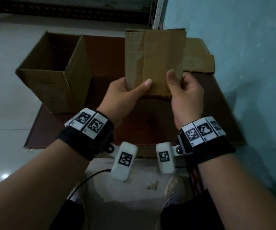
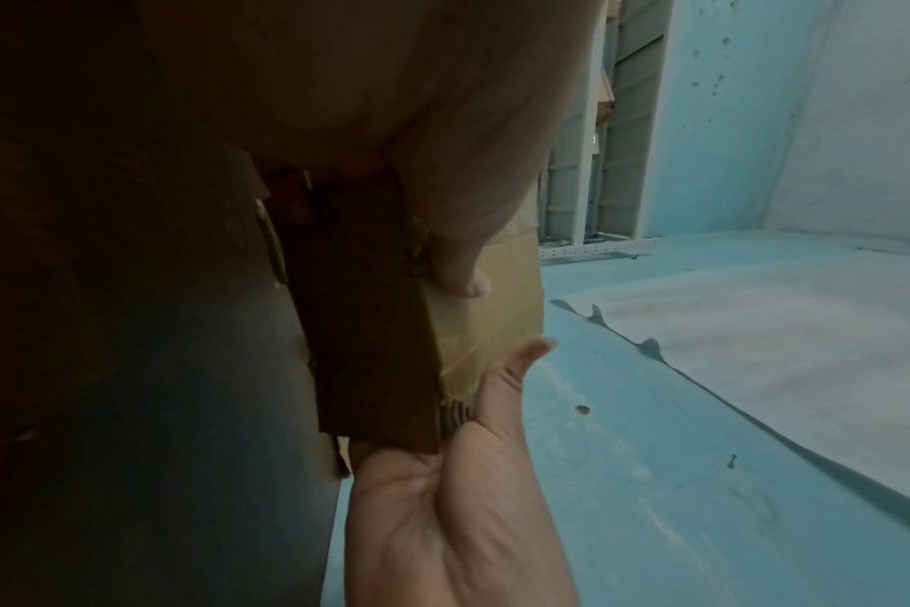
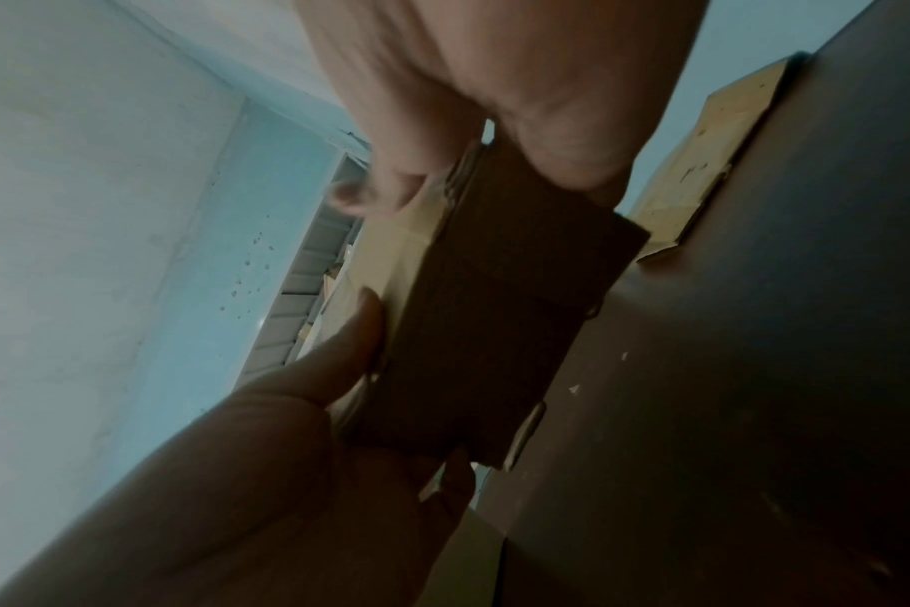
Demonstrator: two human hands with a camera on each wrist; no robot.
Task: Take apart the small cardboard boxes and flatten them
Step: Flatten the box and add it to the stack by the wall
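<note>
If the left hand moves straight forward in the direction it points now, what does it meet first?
Probably nothing new: the left hand already grips the small cardboard box. Past it lies flattened cardboard, though depth is unclear.

We wear black wrist straps (image 1: 87, 143) topped with white blocks (image 1: 86, 123) bearing black square-pattern markers. Just below the straps, screwed white pods (image 1: 124, 163) hang, a black cable (image 1: 87, 179) beside them. Our forearms are bare, shoes (image 1: 178, 190) pale.
</note>
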